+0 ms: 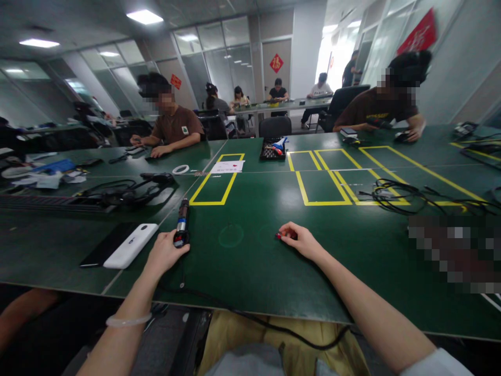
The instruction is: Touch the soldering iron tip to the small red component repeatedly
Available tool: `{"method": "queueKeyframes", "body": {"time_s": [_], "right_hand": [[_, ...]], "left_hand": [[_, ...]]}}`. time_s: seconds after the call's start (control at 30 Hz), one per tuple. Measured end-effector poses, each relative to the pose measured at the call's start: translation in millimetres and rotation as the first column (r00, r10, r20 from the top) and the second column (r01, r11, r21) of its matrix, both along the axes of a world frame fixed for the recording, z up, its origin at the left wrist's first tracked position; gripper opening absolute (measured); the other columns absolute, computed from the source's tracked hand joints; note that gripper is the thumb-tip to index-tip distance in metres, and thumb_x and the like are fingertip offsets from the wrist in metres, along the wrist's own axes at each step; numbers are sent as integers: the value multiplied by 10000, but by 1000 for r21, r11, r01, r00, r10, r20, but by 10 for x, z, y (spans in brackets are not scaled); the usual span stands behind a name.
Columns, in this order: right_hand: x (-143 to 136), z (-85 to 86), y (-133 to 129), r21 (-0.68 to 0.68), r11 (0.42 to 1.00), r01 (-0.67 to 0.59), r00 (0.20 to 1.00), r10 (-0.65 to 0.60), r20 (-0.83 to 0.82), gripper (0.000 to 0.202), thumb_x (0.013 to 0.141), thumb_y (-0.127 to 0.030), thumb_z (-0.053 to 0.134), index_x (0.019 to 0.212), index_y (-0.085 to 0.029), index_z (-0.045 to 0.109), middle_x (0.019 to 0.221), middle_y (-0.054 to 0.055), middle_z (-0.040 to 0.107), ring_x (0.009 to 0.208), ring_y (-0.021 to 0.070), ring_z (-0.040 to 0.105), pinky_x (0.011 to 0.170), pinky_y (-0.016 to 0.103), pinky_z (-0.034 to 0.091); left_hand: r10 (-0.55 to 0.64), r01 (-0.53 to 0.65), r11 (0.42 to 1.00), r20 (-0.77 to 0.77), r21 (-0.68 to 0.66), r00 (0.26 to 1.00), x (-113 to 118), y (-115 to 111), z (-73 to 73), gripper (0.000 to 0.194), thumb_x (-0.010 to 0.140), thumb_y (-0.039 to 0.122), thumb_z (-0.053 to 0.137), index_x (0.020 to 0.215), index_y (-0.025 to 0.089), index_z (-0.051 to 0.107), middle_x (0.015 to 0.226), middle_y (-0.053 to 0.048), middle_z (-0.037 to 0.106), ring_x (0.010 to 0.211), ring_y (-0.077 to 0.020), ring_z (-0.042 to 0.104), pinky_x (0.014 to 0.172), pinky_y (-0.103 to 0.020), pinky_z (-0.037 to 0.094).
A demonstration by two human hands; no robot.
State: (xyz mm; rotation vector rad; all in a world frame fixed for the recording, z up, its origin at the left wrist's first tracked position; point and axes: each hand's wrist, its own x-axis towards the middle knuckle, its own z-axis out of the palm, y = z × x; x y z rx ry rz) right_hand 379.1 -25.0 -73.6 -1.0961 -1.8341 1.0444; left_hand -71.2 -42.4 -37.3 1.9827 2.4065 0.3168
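My left hand (166, 253) is wrapped round the near end of a dark cylinder (182, 222) with silver and blue bands and a red patch; it looks like a flashlight, lying on or just over the green table (250, 271). A thin cord with a small ring (181, 285) lies just below that hand. Farther right, my right hand (299, 239) pinches a small red and dark piece (278, 236) close to the tabletop. Most of that piece is covered by the fingers, so its kind is unclear. Faint round marks show on the table between the hands.
A white power bank-like slab (131, 245) lies left, by a black headset (133, 190). Yellow tape outlines (326, 202), a paper sheet (227, 166) and a black tray (273, 151) lie ahead. Cables (395, 196) tangle at right. Other people sit across the table.
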Motion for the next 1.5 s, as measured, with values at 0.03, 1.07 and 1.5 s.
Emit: {"method": "queueKeyframes", "body": {"time_s": [0.03, 1.07, 1.5], "right_hand": [[-5, 8, -2, 2, 1000, -1, 1000, 1, -5, 218, 791, -253, 609, 996, -180, 613, 793, 3, 613, 654, 122, 507, 632, 249, 416], [39, -54, 53, 189, 977, 103, 994, -106, 4, 20, 802, -180, 545, 817, -193, 541, 781, -9, 547, 673, 132, 502, 658, 259, 410], [40, -6, 21, 202, 973, 108, 991, -122, 60, 159, 845, -216, 549, 893, -190, 698, 869, 51, 597, 719, 153, 549, 667, 286, 451]], "left_hand": [[-8, 8, 1000, 8, -15, 1000, 97, -4, 8, 657, 685, 534, 557, 1206, 134, 546, 1100, -118, 568, 1062, -285, 563, 900, -354, 454], [-535, 530, 845, 104, 71, 838, 2727, 76, -61, 689, 780, 498, 567, 1367, 223, 335, 1111, -78, 481, 1035, -224, 505, 780, -301, 474], [-520, 518, 848, -8, 115, 854, 2792, 60, -70, 706, 803, 485, 537, 1403, 176, 327, 1137, -108, 497, 1008, -247, 514, 847, -352, 421]]}}
